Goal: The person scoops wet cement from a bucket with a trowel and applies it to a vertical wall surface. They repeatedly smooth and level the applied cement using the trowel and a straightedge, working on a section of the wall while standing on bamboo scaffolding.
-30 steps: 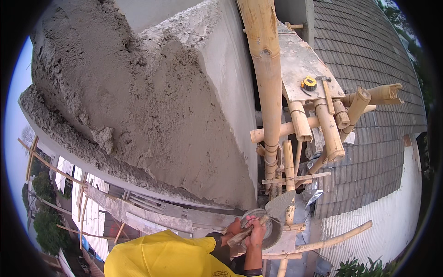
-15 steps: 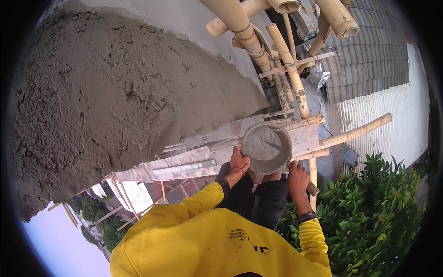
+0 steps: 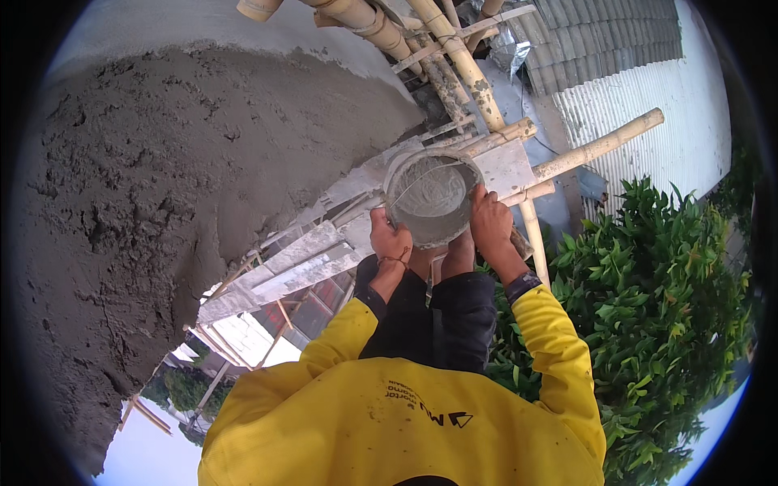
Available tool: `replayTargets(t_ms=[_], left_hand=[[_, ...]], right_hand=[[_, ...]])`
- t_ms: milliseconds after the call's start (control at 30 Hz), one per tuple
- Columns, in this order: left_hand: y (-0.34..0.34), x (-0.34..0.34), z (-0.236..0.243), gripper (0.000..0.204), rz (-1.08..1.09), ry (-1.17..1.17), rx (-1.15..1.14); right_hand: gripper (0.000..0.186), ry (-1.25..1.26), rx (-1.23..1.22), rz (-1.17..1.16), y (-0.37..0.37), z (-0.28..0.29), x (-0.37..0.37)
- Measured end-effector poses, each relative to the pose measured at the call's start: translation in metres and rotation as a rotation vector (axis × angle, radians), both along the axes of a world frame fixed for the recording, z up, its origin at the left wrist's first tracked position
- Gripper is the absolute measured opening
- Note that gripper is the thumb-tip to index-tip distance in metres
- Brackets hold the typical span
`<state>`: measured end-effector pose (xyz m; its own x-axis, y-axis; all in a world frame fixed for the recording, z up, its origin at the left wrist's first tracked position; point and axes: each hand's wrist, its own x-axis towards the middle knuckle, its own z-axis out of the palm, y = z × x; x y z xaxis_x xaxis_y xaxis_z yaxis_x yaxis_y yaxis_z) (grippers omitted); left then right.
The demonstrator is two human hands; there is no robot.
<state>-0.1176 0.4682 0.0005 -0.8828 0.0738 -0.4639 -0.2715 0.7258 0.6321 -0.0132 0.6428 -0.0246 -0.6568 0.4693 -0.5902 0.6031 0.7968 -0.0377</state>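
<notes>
A round, mortar-crusted bucket point(image 3: 431, 220) of wet grey mortar point(image 3: 433, 188) is in front of me, above the plank and my feet. My left hand point(image 3: 391, 240) grips its near-left rim, fingers curled. On the right side, my right hand point(image 3: 491, 225) is closed on the rim. A thin wire handle lies across the bucket's mouth. Beside my right wrist a short brown piece point(image 3: 521, 243) shows, perhaps a trowel handle; whether the hand also holds it is hidden. No trowel blade is visible over the mortar.
To the left rises a wall coated with rough wet mortar point(image 3: 154, 162). Bamboo scaffold poles point(image 3: 600, 146) and narrow planks point(image 3: 300, 263) surround me. Green foliage point(image 3: 640, 300) fills the lower right; a corrugated roof point(image 3: 648, 97) lies beyond. Ground shows far below through gaps.
My right hand has moved from a trowel handle up to the bucket's right rim. The trowel blade has left the bucket's mouth. The view has shifted, with the bucket now farther left and higher.
</notes>
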Motion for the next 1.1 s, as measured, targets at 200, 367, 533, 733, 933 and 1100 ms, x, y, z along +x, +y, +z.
replayTargets(t_ms=[200,367,533,733,933,1100], left_hand=[[0.014,-0.009,0.012,0.030,0.029,0.009,0.136],[0.003,-0.026,0.002,0.028,0.033,-0.035,0.215],[-0.020,-0.043,-0.023,0.030,0.091,-0.133,0.263],[-0.034,-0.034,-0.068,0.032,0.253,-0.301,0.245],[-0.043,-0.016,-0.093,0.037,0.385,-0.407,0.201],[-0.077,-0.006,-0.088,0.044,0.568,-0.487,0.154]], right_hand=[[0.028,-0.087,-0.288,-0.148,-0.014,-0.018,-0.014],[0.040,0.007,-0.611,-0.179,-0.018,-0.011,-0.006],[0.043,0.179,-0.767,-0.346,-0.011,-0.017,0.008],[0.040,0.404,-0.891,-0.469,-0.016,-0.018,0.028],[0.017,0.395,-1.300,-1.254,0.005,0.037,0.030],[0.019,0.939,-0.842,-1.189,0.055,0.084,0.024]])
